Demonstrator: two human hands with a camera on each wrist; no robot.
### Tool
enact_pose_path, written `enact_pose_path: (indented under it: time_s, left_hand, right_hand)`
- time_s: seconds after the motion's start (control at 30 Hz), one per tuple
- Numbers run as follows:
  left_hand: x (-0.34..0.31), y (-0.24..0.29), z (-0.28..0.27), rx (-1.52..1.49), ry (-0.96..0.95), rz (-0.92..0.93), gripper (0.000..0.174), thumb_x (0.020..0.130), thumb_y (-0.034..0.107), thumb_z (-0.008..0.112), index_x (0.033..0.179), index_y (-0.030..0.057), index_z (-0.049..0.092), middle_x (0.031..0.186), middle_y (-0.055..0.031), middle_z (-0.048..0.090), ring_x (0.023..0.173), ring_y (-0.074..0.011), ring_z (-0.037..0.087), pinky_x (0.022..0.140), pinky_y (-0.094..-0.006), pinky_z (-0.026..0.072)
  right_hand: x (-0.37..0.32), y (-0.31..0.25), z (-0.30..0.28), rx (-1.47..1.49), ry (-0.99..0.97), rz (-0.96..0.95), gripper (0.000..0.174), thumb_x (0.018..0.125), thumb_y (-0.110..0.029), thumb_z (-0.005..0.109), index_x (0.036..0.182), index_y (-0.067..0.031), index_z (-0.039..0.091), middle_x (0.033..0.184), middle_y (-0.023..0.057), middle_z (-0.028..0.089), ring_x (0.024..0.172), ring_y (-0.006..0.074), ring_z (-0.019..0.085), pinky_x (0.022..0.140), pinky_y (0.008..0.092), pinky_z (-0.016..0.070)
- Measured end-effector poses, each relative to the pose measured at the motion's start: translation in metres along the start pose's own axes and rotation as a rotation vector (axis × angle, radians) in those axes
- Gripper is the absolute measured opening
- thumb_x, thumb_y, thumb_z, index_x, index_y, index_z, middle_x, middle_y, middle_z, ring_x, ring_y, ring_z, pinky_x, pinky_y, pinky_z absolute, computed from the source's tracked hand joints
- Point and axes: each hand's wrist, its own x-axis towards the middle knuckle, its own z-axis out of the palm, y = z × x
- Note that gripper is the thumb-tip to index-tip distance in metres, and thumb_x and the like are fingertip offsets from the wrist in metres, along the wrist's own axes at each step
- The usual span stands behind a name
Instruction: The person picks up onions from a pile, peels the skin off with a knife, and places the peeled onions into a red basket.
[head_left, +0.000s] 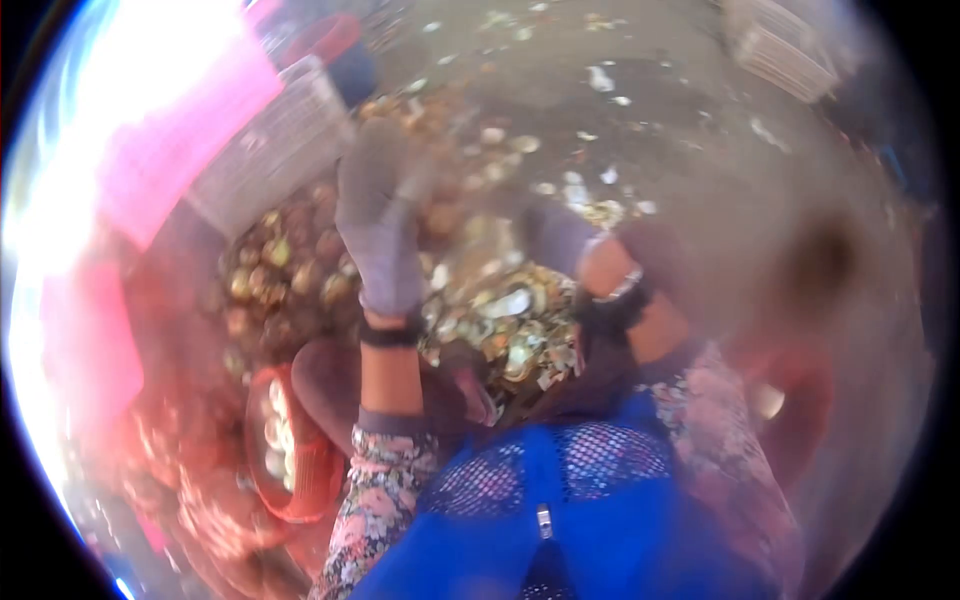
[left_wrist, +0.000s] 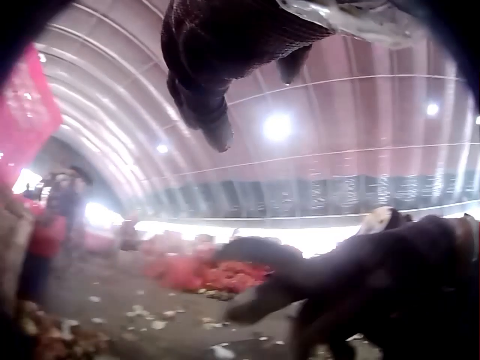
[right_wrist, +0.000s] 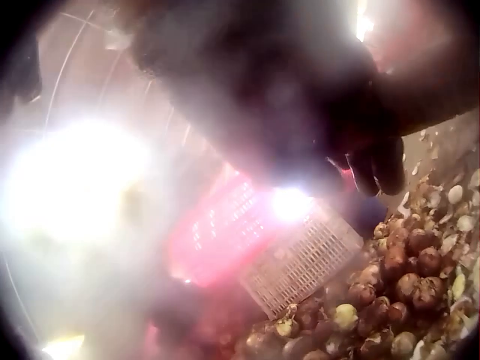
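Note:
Both hands wear greyish gloves and are blurred in the head view. My left hand (head_left: pixel 378 215) reaches forward over a heap of round brown pieces (head_left: pixel 265 265) that look like onions or shellfish. In the left wrist view, the left hand (left_wrist: pixel 217 60) has loosely bent fingers pointing down, with nothing visible between them. My right hand (head_left: pixel 555 238) is over pale, shell-like scraps (head_left: pixel 515 310). The left wrist view shows a small pale thing (left_wrist: pixel 380 218) at the right hand's upper edge; I cannot tell whether it is gripped. In the right wrist view, the right hand (right_wrist: pixel 277 97) is dark, fingers bent.
A pale slatted crate (head_left: pixel 280 140) leans beside a pink crate (head_left: pixel 190 130) beyond the heap. A red basket (head_left: pixel 310 470) with whitish pieces stands by the left knee, near red mesh sacks (head_left: pixel 200 480). Another reddish container (head_left: pixel 800 410) is at right. Pale scraps litter the floor.

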Motion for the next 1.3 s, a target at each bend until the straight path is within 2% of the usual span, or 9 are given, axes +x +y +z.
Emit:
enact_pose_path:
  time_s: [0.1, 0.2, 0.3, 0.43, 0.6, 0.8, 1.03, 1.2, 1.3]
  left_hand:
    - [0.033, -0.047, -0.092, -0.058, 0.287, 0.04, 0.038, 0.084, 0.001, 0.071, 0.119, -0.0006, 0.058, 0.106, -0.0096, 0.063, 0.094, -0.0204, 0.064, 0.081, -0.0309, 0.0585]
    - [0.048, -0.119, -0.163, -0.074, 0.675, -0.072, 0.013, 0.085, 0.007, 0.071, 0.094, 0.0026, 0.062, 0.079, -0.003, 0.06, 0.07, -0.0163, 0.059, 0.062, -0.0292, 0.0559]
    - [0.038, -0.191, -0.198, 0.091, 0.854, -0.282, 0.025, 0.083, 0.009, 0.072, 0.103, 0.0042, 0.059, 0.091, -0.0061, 0.059, 0.081, -0.02, 0.058, 0.07, -0.0318, 0.0529]
    - [0.022, -0.253, -0.19, 0.469, 0.619, -0.557, 0.041, 0.08, 0.012, 0.074, 0.115, 0.0062, 0.055, 0.105, -0.0103, 0.057, 0.096, -0.0248, 0.055, 0.082, -0.0354, 0.0488]
    - [0.055, -0.261, -0.149, 0.916, -0.032, -0.685, 0.061, 0.076, 0.016, 0.077, 0.13, 0.0088, 0.05, 0.124, -0.0155, 0.055, 0.114, -0.0308, 0.052, 0.096, -0.0398, 0.0437]
    - [0.096, -0.302, -0.126, 1.167, -0.677, -0.355, 0.071, 0.07, 0.025, 0.076, 0.136, 0.011, 0.051, 0.136, -0.0178, 0.053, 0.128, -0.0352, 0.047, 0.108, -0.0443, 0.0374]
    - [0.113, -0.344, -0.11, 1.514, -0.897, -0.57, 0.04, 0.085, 0.014, 0.06, 0.125, 0.014, 0.059, 0.13, -0.0109, 0.057, 0.12, -0.0315, 0.052, 0.093, -0.0497, 0.0472]
    - [0.095, -0.394, -0.15, 1.618, -0.817, -0.602, 0.065, 0.073, 0.021, 0.076, 0.132, 0.0151, 0.051, 0.131, -0.0144, 0.054, 0.126, -0.034, 0.047, 0.096, -0.0482, 0.0475]
    - [0.077, -0.372, -0.15, 1.497, -0.699, -0.667, 0.082, 0.064, 0.027, 0.083, 0.138, 0.0159, 0.048, 0.131, -0.0181, 0.054, 0.124, -0.0367, 0.05, 0.099, -0.0445, 0.0474]
  right_hand:
    - [-0.01, -0.053, -0.037, -0.412, 0.107, -0.257, 0.061, 0.091, -0.001, 0.048, 0.148, -0.0203, 0.036, 0.093, 0.0149, 0.068, 0.079, 0.0296, 0.068, 0.065, 0.0383, 0.0548]
    - [-0.001, -0.092, -0.053, -0.319, -0.234, 0.084, 0.059, 0.094, -0.005, 0.046, 0.148, -0.0242, 0.035, 0.079, 0.0133, 0.067, 0.064, 0.027, 0.066, 0.055, 0.0372, 0.0522]
    - [0.013, -0.133, -0.072, -0.363, -0.499, 0.319, 0.058, 0.095, -0.007, 0.044, 0.149, -0.0253, 0.033, 0.07, 0.0129, 0.064, 0.058, 0.0257, 0.064, 0.051, 0.0374, 0.0502]
    - [0.026, -0.12, -0.061, -0.48, -0.578, 0.235, 0.059, 0.092, -0.007, 0.047, 0.147, -0.0234, 0.033, 0.065, 0.0125, 0.062, 0.056, 0.0276, 0.064, 0.05, 0.0396, 0.0493]
    - [0.018, -0.079, -0.041, -0.626, -0.77, 0.237, 0.058, 0.087, -0.017, 0.058, 0.141, -0.0191, 0.038, 0.067, 0.0134, 0.064, 0.064, 0.0335, 0.067, 0.056, 0.0448, 0.0504]
    - [0.024, -0.076, -0.046, -0.421, -0.747, 0.433, 0.057, 0.085, -0.027, 0.063, 0.137, -0.0177, 0.042, 0.091, 0.0212, 0.063, 0.078, 0.0406, 0.067, 0.064, 0.0488, 0.0518]
    - [0.043, -0.08, -0.056, -0.507, -0.755, 0.532, 0.047, 0.09, -0.028, 0.057, 0.136, -0.0217, 0.052, 0.093, 0.0123, 0.068, 0.088, 0.0285, 0.066, 0.079, 0.0454, 0.0494]
    - [0.041, -0.083, -0.064, -0.401, -0.709, 0.546, 0.05, 0.088, -0.019, 0.058, 0.138, -0.0218, 0.05, 0.078, 0.0135, 0.066, 0.076, 0.0326, 0.066, 0.079, 0.0451, 0.0499]
    - [0.035, -0.084, -0.068, -0.341, -0.618, 0.523, 0.063, 0.08, -0.017, 0.067, 0.137, -0.0171, 0.041, 0.1, 0.022, 0.057, 0.079, 0.0404, 0.065, 0.067, 0.0476, 0.0534]
